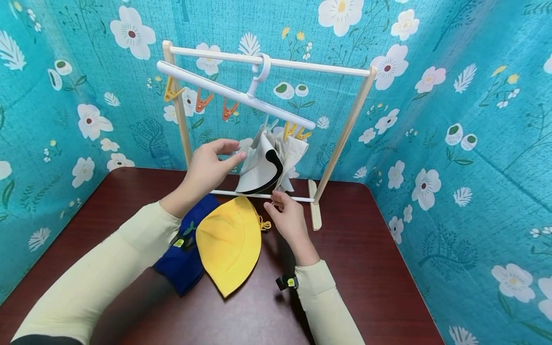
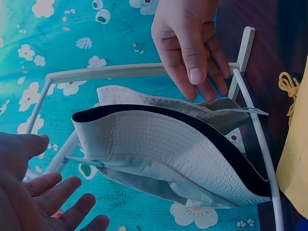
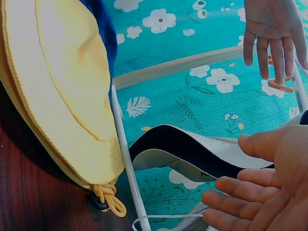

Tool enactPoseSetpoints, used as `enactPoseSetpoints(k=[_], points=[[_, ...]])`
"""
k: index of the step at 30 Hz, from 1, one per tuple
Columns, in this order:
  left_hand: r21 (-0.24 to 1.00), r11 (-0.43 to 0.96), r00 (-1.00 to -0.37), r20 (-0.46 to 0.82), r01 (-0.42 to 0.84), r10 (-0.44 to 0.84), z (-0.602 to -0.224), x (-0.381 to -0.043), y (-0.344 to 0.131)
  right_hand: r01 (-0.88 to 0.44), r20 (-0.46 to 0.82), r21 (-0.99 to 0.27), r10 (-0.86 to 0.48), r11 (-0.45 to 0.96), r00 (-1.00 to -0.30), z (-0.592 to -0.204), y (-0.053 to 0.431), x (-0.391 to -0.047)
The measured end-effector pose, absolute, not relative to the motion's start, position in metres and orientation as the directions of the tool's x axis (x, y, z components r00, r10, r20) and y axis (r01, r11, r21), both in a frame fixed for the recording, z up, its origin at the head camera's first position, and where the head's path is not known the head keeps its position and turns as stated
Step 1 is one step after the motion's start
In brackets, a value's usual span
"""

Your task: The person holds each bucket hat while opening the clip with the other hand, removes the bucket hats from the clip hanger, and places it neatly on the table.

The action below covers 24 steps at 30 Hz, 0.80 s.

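A white hat with a black inner band (image 1: 255,170) hangs folded under the lower end of a tilted white hanger (image 1: 207,84). Yellow clips (image 1: 290,131) show at its top. Beside the hat's left side is my left hand (image 1: 209,165), thumb and fingers spread apart and holding nothing. My right hand (image 1: 291,218) is just below the hat's lower right edge, its fingers loosely bent around nothing. In the left wrist view, its fingertips overlap the back of the brim, near a thin white cord (image 2: 236,110).
The hanger hooks on a rack with a white top bar (image 1: 319,67) and wooden posts (image 1: 349,129). Orange clips (image 1: 229,111) hang along its higher side. A yellow hat (image 1: 230,244) lies on the dark red table (image 1: 366,273), partly over a dark blue hat (image 1: 178,268).
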State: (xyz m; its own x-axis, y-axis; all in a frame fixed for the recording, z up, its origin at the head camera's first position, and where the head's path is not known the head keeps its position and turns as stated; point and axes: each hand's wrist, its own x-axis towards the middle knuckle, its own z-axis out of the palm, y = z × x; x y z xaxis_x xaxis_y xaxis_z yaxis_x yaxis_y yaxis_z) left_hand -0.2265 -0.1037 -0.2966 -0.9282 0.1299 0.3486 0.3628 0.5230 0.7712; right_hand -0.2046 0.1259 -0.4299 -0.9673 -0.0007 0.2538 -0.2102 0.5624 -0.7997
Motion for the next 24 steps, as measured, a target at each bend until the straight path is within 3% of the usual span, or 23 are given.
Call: enactPoseSetpoints(k=[24], points=[[0.761,0.540,-0.929,0.346,0.358,0.128,-0.275,-0.260,-0.080,-0.238,0.282,-0.794,-0.008,0.559,-0.959,-0.427,0.127,-0.202]])
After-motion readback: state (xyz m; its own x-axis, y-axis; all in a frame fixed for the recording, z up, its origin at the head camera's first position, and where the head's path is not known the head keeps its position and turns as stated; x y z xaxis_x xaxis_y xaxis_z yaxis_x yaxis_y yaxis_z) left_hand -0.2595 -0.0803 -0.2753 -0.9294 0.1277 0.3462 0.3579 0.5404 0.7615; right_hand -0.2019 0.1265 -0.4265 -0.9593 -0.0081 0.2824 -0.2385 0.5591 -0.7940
